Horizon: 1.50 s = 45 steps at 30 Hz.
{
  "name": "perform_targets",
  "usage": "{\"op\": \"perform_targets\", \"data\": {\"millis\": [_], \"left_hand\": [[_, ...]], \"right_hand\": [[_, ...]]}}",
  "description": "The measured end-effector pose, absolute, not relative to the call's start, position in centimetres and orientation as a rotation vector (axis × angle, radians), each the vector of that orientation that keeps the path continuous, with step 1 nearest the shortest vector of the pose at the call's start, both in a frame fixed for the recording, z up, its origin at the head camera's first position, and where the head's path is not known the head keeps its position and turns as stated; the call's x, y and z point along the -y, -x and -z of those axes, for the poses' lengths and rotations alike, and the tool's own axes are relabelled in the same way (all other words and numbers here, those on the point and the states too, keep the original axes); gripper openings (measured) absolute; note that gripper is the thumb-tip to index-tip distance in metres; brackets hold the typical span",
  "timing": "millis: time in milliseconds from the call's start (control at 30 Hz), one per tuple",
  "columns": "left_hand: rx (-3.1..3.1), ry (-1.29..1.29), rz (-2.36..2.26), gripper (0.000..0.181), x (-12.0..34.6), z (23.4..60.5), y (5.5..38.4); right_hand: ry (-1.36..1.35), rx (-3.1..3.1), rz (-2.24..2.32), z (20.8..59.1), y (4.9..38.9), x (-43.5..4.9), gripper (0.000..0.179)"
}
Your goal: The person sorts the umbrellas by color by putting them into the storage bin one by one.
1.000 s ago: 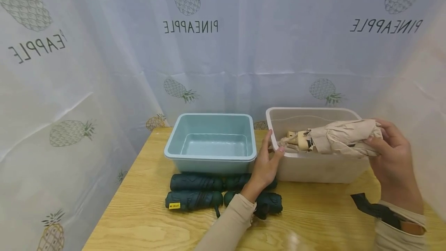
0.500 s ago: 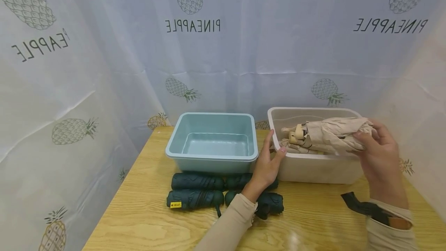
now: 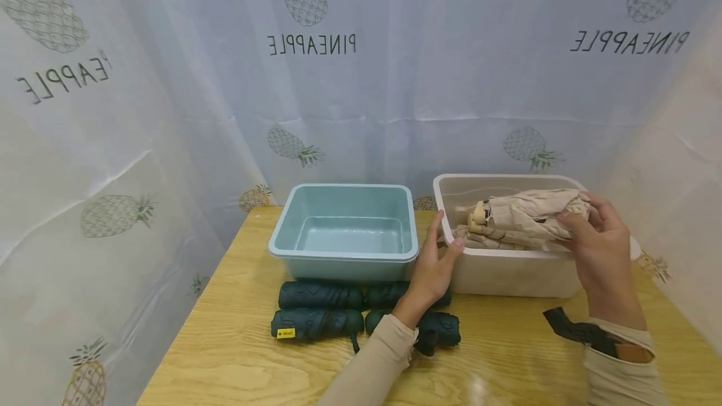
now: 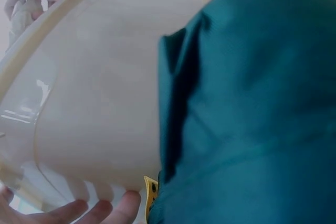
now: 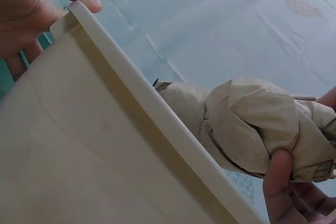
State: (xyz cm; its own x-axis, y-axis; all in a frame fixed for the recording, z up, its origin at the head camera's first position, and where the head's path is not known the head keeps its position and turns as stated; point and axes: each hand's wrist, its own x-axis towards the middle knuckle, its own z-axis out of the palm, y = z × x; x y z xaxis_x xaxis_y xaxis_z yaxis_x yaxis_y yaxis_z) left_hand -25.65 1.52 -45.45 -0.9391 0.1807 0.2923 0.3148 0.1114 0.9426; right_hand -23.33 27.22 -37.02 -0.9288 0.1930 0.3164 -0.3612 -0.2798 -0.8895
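My right hand (image 3: 600,240) grips one end of a beige folded umbrella (image 3: 527,210), its thumb on the near side. The umbrella lies level over the white plastic bin (image 3: 513,273), its pale handle end pointing left inside the rim. Beneath it in the bin lie other beige folded umbrellas (image 3: 491,240), partly covered. My left hand (image 3: 431,268) holds the bin's front left corner, thumb at the rim and fingers along the outer wall. In the right wrist view the held umbrella (image 5: 252,124) shows its wrapped, creased cloth.
A light blue bin (image 3: 344,257) stands left of the white one. Several dark green folded umbrellas (image 3: 318,323) lie in two rows on the wooden table (image 3: 225,356), partly under my left forearm. A pineapple-print curtain (image 3: 389,80) hangs behind and at the sides.
My right hand has moved left and slightly down with the beige umbrella, bringing it further over the white bin. My left hand has kept its place at the corner.
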Motion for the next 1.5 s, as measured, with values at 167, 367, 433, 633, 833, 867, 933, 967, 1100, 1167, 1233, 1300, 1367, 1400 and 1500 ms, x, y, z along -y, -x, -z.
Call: {"op": "perform_targets", "data": {"millis": [167,367,433,633,833,867,933,967,1100,1167,1233,1300,1367,1400,1500], "left_hand": [[2.288,0.515,1.972,0.068,-2.2,45.7,25.6],[2.294,0.498,1.959,0.068,-2.4,45.6,25.6],[2.288,0.494,1.954,0.068,-2.3,45.5,25.5],[2.293,0.469,1.966,0.067,-1.8,45.5,25.5],[2.286,0.462,1.956,0.067,-1.6,45.5,25.5],[2.288,0.462,1.954,0.067,-1.6,45.5,25.5],[2.292,0.467,1.95,0.067,-1.5,45.5,25.5],[2.291,0.471,1.946,0.068,-1.5,45.5,25.5],[2.26,0.495,1.94,0.068,-1.3,45.4,25.6],[2.251,0.505,1.941,0.067,-1.3,45.3,25.6],[2.253,0.508,1.947,0.067,-1.2,45.3,25.6],[2.262,0.504,1.955,0.067,-1.3,45.3,25.6],[2.264,0.5,1.962,0.067,-1.3,45.4,25.5],[2.263,0.5,1.963,0.067,-1.3,45.4,25.6],[2.262,0.5,1.96,0.068,-1.4,45.5,25.6]], "right_hand": [[-0.091,1.834,-2.225,36.9,23.5,-28.5,0.052],[-0.053,2.099,-2.205,36.1,25.1,-29.3,0.05],[-0.048,2.189,-2.177,35.9,25.7,-29.1,0.044],[-0.05,2.323,-2.115,35.7,27.7,-28.4,0.033],[-0.031,2.291,-2.22,36.1,29.2,-27.8,0.034],[-0.02,2.271,-2.249,36.2,29.3,-27.7,0.035],[0.004,2.253,-2.278,36.2,29.6,-27.6,0.044],[0.012,2.246,-2.287,36.2,29.7,-27.5,0.052],[0.033,2.295,-2.261,36.2,30.1,-27.4,0.088],[0.036,2.338,-2.225,36.2,30.2,-27.5,0.094],[0.037,2.37,-2.19,36.3,30.2,-27.5,0.096],[0.047,2.375,-2.177,36.4,30.2,-27.6,0.096],[0.054,2.377,-2.179,36.4,30.1,-27.6,0.096],[0.058,2.366,-2.194,36.4,30.1,-27.6,0.097],[0.066,2.361,-2.231,36.5,30.1,-27.7,0.095]]}}
